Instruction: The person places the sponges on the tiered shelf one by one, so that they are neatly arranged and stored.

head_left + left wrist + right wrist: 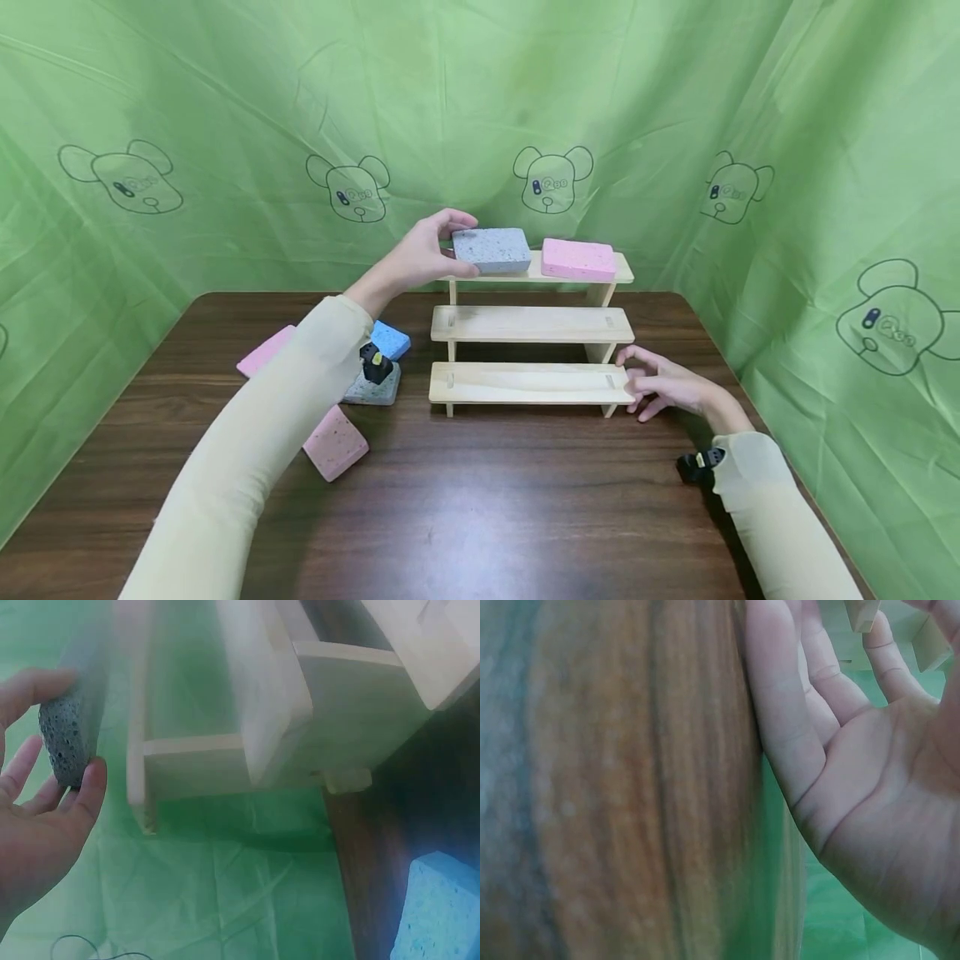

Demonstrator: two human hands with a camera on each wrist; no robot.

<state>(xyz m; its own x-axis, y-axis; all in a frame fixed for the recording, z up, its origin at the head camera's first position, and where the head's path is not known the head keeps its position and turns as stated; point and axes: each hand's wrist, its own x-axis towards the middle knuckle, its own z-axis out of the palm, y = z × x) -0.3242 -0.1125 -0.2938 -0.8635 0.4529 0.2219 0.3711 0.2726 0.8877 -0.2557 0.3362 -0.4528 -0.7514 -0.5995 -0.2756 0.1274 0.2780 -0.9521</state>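
Note:
At the top tier of a wooden three-tier stand, my left hand pinches the left end of a grey-blue sponge, thumb in front and fingers behind. In the left wrist view the speckled end of this sponge shows between thumb and fingers, with a gap between it and the top plank. A pink sponge lies on the right part of the top tier. My right hand, fingers loosely bent, is at the right end of the bottom tier, its fingertips right at the plank's edge.
Left of the stand, partly behind my left sleeve, a pink sponge, a blue sponge, a grey-blue sponge and a speckled pink sponge lie on the dark wooden table. A green curtain surrounds the table's back and sides.

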